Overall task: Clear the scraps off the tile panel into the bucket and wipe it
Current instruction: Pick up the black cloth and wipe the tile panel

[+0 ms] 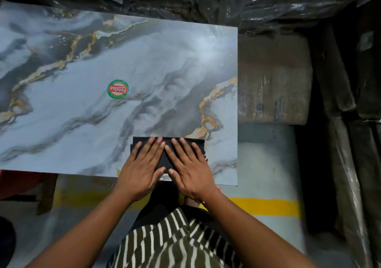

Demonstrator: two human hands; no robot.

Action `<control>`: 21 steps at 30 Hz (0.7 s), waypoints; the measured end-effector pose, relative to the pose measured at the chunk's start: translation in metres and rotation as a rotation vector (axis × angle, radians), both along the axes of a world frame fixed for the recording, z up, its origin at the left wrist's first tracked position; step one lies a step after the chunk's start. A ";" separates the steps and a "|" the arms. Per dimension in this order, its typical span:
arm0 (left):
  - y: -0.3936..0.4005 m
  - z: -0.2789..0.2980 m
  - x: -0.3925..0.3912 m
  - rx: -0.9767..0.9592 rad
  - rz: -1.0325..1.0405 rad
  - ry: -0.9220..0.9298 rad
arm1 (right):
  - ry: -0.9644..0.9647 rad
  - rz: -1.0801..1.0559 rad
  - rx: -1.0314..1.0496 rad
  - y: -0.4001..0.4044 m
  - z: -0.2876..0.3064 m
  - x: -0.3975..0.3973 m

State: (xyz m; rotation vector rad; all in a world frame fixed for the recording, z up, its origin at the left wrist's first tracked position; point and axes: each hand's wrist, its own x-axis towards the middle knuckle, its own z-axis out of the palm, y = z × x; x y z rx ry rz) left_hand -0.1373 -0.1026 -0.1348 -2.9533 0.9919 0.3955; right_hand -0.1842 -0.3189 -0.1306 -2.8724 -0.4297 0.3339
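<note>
Head view: big marble-look tile panel (103, 102) lies flat, fills most of frame, near right corner close to person. Surface looks free of scraps; no bucket visible. So clearing seems done, wiping stage now, most of panel probably not wiped yet. Dark folded cloth (165, 154) lies on panel near front edge. Left hand (140, 170) and right hand (191, 170) press flat on cloth, side by side, fingers stretched open, gripping nothing. Round sticker (118, 89) sits mid-panel.
</note>
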 end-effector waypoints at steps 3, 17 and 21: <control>0.007 0.002 -0.019 0.012 0.011 0.007 | 0.026 0.023 -0.023 0.005 0.004 -0.015; 0.038 0.000 0.045 -0.055 -0.003 0.043 | 0.036 -0.036 0.004 0.038 0.004 0.042; 0.042 -0.012 0.124 -0.055 -0.011 0.015 | -0.015 -0.040 -0.025 0.041 -0.008 0.118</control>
